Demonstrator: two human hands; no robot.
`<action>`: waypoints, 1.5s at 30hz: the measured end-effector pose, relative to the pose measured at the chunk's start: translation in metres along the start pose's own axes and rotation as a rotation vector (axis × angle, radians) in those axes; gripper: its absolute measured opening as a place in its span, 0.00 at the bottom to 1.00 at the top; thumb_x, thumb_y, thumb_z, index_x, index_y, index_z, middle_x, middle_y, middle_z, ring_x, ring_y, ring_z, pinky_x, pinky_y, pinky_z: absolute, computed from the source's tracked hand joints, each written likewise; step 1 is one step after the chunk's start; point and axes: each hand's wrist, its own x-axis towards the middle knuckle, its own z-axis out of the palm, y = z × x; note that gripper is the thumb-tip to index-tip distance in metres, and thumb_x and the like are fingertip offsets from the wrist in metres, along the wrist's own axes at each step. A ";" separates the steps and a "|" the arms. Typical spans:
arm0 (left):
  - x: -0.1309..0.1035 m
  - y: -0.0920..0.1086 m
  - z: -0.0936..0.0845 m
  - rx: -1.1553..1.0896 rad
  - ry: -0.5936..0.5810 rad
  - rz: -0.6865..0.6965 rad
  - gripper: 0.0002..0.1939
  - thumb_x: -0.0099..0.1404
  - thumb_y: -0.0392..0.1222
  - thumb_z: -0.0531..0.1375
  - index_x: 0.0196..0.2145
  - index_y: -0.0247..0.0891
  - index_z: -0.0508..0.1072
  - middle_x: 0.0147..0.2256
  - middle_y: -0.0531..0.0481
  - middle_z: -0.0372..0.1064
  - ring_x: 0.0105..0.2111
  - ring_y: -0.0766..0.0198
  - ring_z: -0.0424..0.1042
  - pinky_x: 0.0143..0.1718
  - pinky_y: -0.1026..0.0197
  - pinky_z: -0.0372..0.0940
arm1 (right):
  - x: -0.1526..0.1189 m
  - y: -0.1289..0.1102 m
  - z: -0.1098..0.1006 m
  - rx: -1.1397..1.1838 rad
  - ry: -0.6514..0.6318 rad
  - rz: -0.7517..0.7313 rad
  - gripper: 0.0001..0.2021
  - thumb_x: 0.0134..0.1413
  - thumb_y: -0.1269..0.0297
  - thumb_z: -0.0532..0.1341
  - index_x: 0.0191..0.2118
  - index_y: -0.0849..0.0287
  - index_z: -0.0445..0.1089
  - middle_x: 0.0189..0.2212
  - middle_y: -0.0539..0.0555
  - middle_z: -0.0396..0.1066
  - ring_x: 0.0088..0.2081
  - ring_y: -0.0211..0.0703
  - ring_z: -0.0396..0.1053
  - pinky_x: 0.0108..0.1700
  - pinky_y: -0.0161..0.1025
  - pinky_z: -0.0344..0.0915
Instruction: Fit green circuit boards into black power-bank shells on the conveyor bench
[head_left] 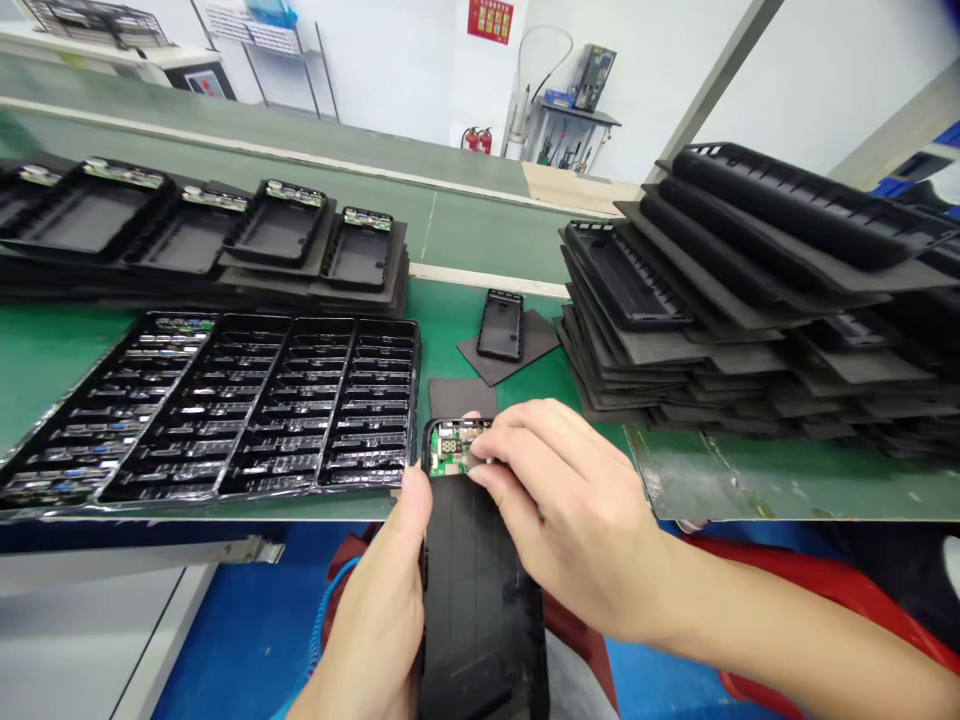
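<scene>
My left hand [386, 600] grips the left side of a black plastic case [480, 590], its thumb along the edge. The case extends toward me past the bench edge, open side up. At its far end sits a green circuit board [448, 452] with a small digit display. My right hand [574, 510] reaches over from the right, with thumb and fingers pinched on the board's right part. Those fingertips hide that part of the board. Beyond the case lies a dark foam sheet [457, 398].
At left stands a black compartment tray [281, 400] with circuit boards in its leftmost column. Cases with boards [277, 225] rest on sheets behind it. A small case [501, 325] lies mid-bench on a foam sheet. Tall stacks of cases and sheets [675, 350] fill the right.
</scene>
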 end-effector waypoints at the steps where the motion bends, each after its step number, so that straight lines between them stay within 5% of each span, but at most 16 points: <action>1: 0.001 -0.001 -0.001 0.021 -0.026 0.006 0.16 0.53 0.54 0.63 0.34 0.40 0.77 0.42 0.51 0.75 0.55 0.55 0.62 0.56 0.55 0.60 | 0.001 0.000 -0.001 0.006 -0.007 0.008 0.09 0.50 0.83 0.55 0.35 0.68 0.70 0.33 0.58 0.69 0.36 0.44 0.65 0.38 0.40 0.66; 8: 0.008 -0.008 -0.016 0.308 0.037 0.135 0.18 0.52 0.57 0.62 0.38 0.48 0.76 0.49 0.55 0.70 0.57 0.58 0.59 0.54 0.61 0.61 | 0.009 0.004 -0.006 0.053 0.044 0.053 0.04 0.52 0.73 0.61 0.34 0.66 0.72 0.31 0.55 0.69 0.33 0.41 0.65 0.36 0.38 0.65; 13: 0.013 -0.010 -0.027 0.531 0.141 0.304 0.16 0.49 0.55 0.63 0.35 0.46 0.77 0.52 0.53 0.68 0.58 0.52 0.58 0.55 0.59 0.60 | 0.010 0.011 -0.005 0.065 0.029 0.051 0.11 0.49 0.68 0.64 0.40 0.65 0.71 0.36 0.56 0.70 0.37 0.43 0.66 0.40 0.39 0.65; 18: 0.012 -0.006 -0.022 0.601 0.120 0.376 0.26 0.51 0.56 0.62 0.48 0.48 0.71 0.55 0.54 0.64 0.58 0.56 0.58 0.57 0.60 0.56 | 0.010 0.014 -0.003 0.116 -0.009 0.055 0.09 0.50 0.68 0.64 0.39 0.63 0.72 0.34 0.55 0.70 0.34 0.41 0.67 0.36 0.37 0.66; 24: 0.011 0.000 -0.011 0.621 -0.013 0.396 0.24 0.59 0.54 0.57 0.50 0.40 0.67 0.53 0.45 0.66 0.54 0.52 0.62 0.52 0.57 0.60 | 0.002 0.016 0.003 0.279 0.090 0.163 0.17 0.46 0.66 0.67 0.44 0.63 0.70 0.38 0.55 0.68 0.40 0.40 0.67 0.41 0.36 0.66; 27: 0.013 0.000 -0.010 0.548 -0.110 0.382 0.20 0.61 0.53 0.55 0.49 0.42 0.67 0.52 0.47 0.66 0.53 0.55 0.64 0.49 0.59 0.63 | -0.009 0.014 0.008 0.505 0.128 0.428 0.23 0.46 0.64 0.67 0.49 0.59 0.66 0.39 0.54 0.69 0.37 0.39 0.68 0.37 0.35 0.67; 32: 0.016 -0.002 -0.008 0.350 -0.223 0.303 0.16 0.63 0.50 0.55 0.47 0.44 0.67 0.52 0.49 0.65 0.52 0.58 0.64 0.48 0.60 0.63 | -0.019 0.010 0.017 1.034 0.128 0.781 0.11 0.49 0.64 0.64 0.40 0.57 0.70 0.33 0.51 0.74 0.34 0.38 0.71 0.37 0.34 0.69; 45: 0.011 -0.007 -0.005 0.286 -0.170 0.284 0.17 0.62 0.48 0.57 0.48 0.44 0.67 0.49 0.51 0.70 0.49 0.60 0.68 0.49 0.61 0.63 | -0.022 -0.002 0.021 1.064 0.269 0.805 0.14 0.48 0.68 0.63 0.43 0.58 0.71 0.36 0.53 0.76 0.37 0.40 0.73 0.40 0.37 0.71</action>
